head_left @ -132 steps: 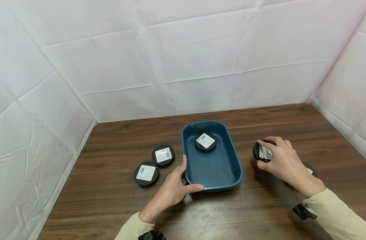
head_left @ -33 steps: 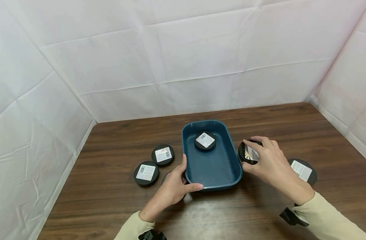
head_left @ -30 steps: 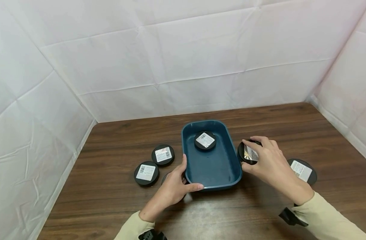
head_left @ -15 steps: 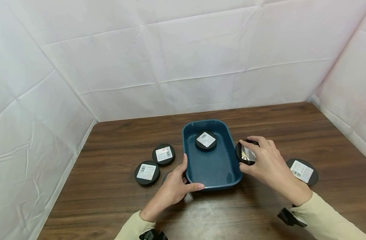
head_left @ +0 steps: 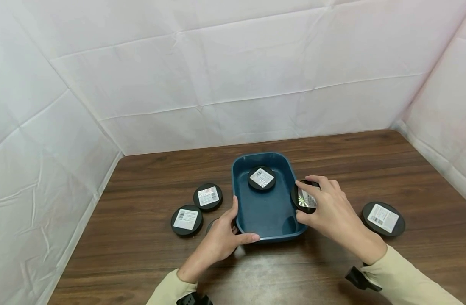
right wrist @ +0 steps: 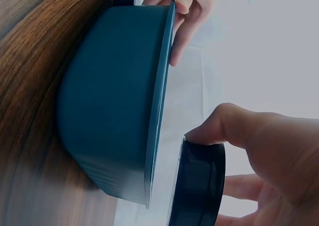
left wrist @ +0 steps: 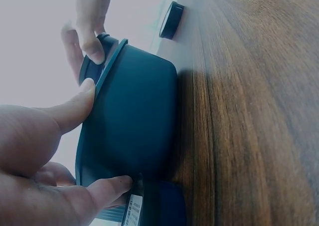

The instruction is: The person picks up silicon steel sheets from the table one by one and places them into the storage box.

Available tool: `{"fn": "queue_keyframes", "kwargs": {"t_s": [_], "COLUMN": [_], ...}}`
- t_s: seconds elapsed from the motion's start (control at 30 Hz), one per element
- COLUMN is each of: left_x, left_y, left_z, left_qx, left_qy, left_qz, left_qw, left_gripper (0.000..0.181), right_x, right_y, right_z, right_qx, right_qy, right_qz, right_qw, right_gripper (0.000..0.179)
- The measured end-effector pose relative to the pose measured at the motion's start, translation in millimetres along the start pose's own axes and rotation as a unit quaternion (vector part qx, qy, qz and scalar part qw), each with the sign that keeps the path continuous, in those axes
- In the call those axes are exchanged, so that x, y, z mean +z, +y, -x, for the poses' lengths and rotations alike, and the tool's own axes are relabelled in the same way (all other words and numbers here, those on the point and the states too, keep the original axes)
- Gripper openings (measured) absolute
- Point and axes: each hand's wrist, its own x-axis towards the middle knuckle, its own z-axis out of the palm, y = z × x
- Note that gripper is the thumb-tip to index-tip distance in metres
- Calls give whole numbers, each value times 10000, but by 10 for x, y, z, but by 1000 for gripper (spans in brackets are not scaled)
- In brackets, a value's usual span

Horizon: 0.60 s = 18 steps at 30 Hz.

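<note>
My right hand [head_left: 330,207] pinches a flat round black container [head_left: 306,199] by its edge, over the right rim of a blue rectangular plastic tub [head_left: 272,216]. The right wrist view has this container [right wrist: 199,183] just above the rim, label side partly hidden. My left hand [head_left: 219,241] holds the tub's near left corner, thumb at the near rim and fingers along the left side. Inside the tub, toward its far end, lies one black container [head_left: 261,178], white label up. Another container [left wrist: 134,208], largely hidden in the head view, stands beside my left fingers.
Two labelled black containers [head_left: 187,220] lie left of the tub on the wooden table [head_left: 149,262]. One more container [head_left: 383,219] lies to the right, beside my right wrist. White cloth walls [head_left: 217,84] enclose the table's back and sides.
My right hand has carried the black container leftward from the table's right side to over the tub's rim, uncovering the right-hand container. The left hand and tub have stayed put.
</note>
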Motion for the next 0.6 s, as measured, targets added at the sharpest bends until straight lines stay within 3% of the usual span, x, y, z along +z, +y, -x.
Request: {"fn": "queue_keyframes", "kwargs": {"t_s": [0.6], "left_x": [3], "left_y": [-8], "left_z": [-16], "left_qx": [-28], "left_qy": [40], "left_qz": [-116], "left_qw": [9999], "left_gripper": [110], "right_x": [68], "right_y": [-89], "right_z": [-75], "right_qx": [-335], "right_qy": [41], "right_qz": [-117], "right_qw": [9994], "right_gripper": [61]}}
